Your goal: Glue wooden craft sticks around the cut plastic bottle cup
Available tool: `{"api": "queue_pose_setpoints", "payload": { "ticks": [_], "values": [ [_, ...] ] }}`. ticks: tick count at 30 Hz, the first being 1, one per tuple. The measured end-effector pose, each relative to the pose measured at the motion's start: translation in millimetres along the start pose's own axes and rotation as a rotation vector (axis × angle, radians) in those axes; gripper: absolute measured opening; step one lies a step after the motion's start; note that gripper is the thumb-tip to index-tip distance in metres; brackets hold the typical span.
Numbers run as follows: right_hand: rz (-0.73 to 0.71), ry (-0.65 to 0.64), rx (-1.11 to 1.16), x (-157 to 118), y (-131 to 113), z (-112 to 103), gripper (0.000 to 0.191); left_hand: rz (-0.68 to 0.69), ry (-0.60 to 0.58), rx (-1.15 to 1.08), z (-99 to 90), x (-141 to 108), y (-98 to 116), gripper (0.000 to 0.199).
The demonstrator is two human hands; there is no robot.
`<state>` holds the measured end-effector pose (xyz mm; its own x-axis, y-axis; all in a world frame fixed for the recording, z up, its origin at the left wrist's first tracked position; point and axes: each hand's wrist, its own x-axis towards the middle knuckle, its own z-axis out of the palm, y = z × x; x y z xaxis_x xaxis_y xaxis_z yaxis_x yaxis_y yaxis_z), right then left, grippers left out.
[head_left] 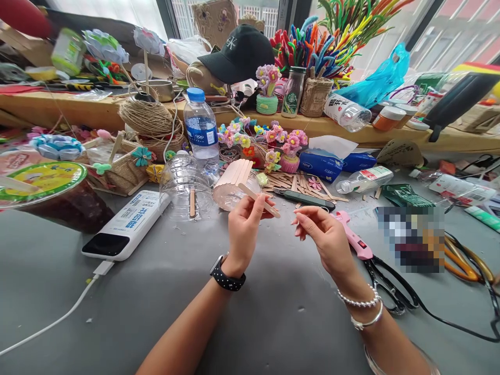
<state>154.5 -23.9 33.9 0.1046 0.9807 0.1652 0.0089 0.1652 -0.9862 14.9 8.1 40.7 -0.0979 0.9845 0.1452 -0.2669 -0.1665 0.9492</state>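
My left hand (244,229) is closed around a wooden craft stick (248,192), which slants down to the right past the fingertips. Just behind it lies a cut piece of clear plastic bottle (223,199) with a row of craft sticks (235,173) along its top. My right hand (324,234) is a short way to the right, thumb and fingers pinched together; whatever is between them is too small to make out. Beside that hand is a pink glue gun (354,237). A dark green utility knife (304,198) lies behind both hands, by a pile of loose craft sticks (289,182).
Left of the hands are another cut bottle piece (183,182), a white power bank (130,224) with its cable, and a lidded cup (58,195). Black-handled scissors (390,291) and a cord lie at right. A water bottle (201,127) and blue tissue packs (320,165) stand behind.
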Motion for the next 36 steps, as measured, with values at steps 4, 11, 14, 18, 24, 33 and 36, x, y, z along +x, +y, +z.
{"api": "queue_pose_setpoints", "payload": {
  "ticks": [4, 11, 14, 18, 24, 33, 36],
  "values": [
    [-0.016, 0.044, -0.1, -2, 0, 2, 0.021, -0.02, -0.057, 0.011, 1.4, -2, -2, 0.023],
    [-0.124, -0.047, -0.297, -6, -3, 6, 0.02, 0.056, -0.139, 0.258, 1.3, -7, 0, 0.021],
    [-0.256, -0.06, -0.438, -8, -2, 8, 0.016, 0.102, -0.161, 0.341, 1.4, -7, -1, 0.022],
    [-0.457, -0.067, -0.608, -8, 1, 8, 0.017, 0.23, -0.146, 0.506, 1.7, -7, -3, 0.024],
    [-0.519, -0.112, -0.675, -7, 1, 9, 0.018, 0.385, -0.142, 0.666, 1.5, -8, -4, 0.025],
    [-0.558, -0.073, -0.864, -11, 2, 10, 0.018, 0.405, -0.136, 0.705, 2.4, -9, -10, 0.023],
    [-0.601, -0.036, -0.919, -12, 4, 10, 0.018, 0.398, -0.149, 0.701, 2.2, -8, -10, 0.023]
  ]
}}
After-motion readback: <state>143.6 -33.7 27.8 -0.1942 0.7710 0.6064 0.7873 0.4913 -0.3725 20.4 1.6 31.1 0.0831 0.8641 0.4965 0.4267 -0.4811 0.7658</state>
